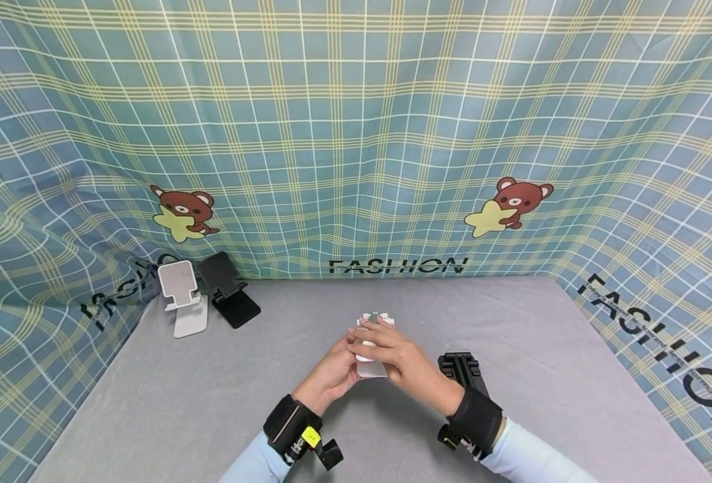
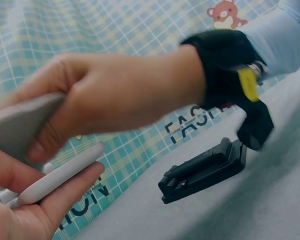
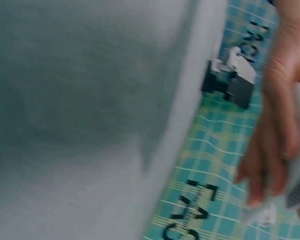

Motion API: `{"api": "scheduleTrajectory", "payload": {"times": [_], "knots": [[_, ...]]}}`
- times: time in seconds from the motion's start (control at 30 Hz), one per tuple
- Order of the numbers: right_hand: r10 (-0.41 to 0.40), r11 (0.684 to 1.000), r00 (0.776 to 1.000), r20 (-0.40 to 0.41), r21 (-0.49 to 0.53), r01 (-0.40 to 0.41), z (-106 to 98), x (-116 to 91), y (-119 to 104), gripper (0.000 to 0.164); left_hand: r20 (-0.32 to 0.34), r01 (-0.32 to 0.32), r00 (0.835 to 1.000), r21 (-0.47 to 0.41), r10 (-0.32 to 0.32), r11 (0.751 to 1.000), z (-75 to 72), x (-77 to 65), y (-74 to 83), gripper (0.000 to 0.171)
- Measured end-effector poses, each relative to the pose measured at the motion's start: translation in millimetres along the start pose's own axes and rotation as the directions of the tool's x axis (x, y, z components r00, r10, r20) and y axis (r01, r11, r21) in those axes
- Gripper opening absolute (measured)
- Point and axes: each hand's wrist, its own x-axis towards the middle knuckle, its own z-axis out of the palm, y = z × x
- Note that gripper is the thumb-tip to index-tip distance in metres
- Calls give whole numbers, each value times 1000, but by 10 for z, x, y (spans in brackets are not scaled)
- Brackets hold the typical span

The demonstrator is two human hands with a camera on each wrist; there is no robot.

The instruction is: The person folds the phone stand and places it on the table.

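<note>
Head view: your left hand (image 1: 330, 377) and right hand (image 1: 413, 365) meet over a white stand (image 1: 371, 369). It sits right between your fingers, partly covered by them. Left fingers hold its left side; right fingers reach across the top, and their grip is hard to read here. Folded black stand (image 1: 468, 370) lies to the right of your right fingers, partly hidden by that wrist. Far off to the left of your left fingers, against the cloth (image 1: 356, 168), an unfolded white stand (image 1: 182, 295) is upright beside an unfolded black stand (image 1: 228, 292). All on the grey surface (image 1: 308, 315). Dark wristbands on both wrists.

Left wrist view: your left fingers, lower left, are clamped on the white part of the stand, one finger running along beneath it. Above them, your right thumb and fingers pinch the grey panel (image 2: 22, 127), which is tilted. That hand is blurred. Folded black stand lies well to the right of both sets of fingers.

Right wrist view: your left hand comes down at the right edge, fingers on the white stand, which is cut off by the frame. Unfolded stands are above and beyond those fingers. Right fingers: can't tell from here.
</note>
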Motion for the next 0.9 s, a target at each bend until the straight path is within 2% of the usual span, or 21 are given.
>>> {"api": "scheduleTrajectory", "payload": {"times": [0.23,0.4,0.53,0.63,0.7,0.73,0.77,0.83,0.9], "knots": [[52,999,999,5,-8,-52,81,-99,-57,63,9,10,1000,21,-10,1000,-29,-9,-26,50],[79,997,994,80,-15,-78,31,-86,-123,55,5,25,1000,-11,-25,1000,-53,-31,-60,53],[162,985,966,204,19,-169,-109,-23,-216,52,3,29,1000,-20,-29,999,-64,-47,-77,58],[280,948,925,256,77,-308,-252,57,-291,54,10,26,1000,-16,-25,1000,-69,-48,-70,62],[393,891,885,248,136,-433,-336,105,-317,58,14,18,1000,-6,-17,1000,-71,-42,-52,62],[455,851,859,233,168,-497,-368,124,-315,60,11,15,1000,-4,-15,1000,-69,-39,-42,62],[524,800,822,222,202,-565,-392,139,-305,62,6,13,1000,1,-13,1000,-68,-34,-34,62],[652,670,723,228,274,-690,-422,152,-255,70,-1,9,1000,7,-9,1000,-64,-29,-21,62],[742,489,606,287,387,-782,-432,148,-182,78,-11,10,1000,5,-10,1000,-59,-25,-18,62]]}}
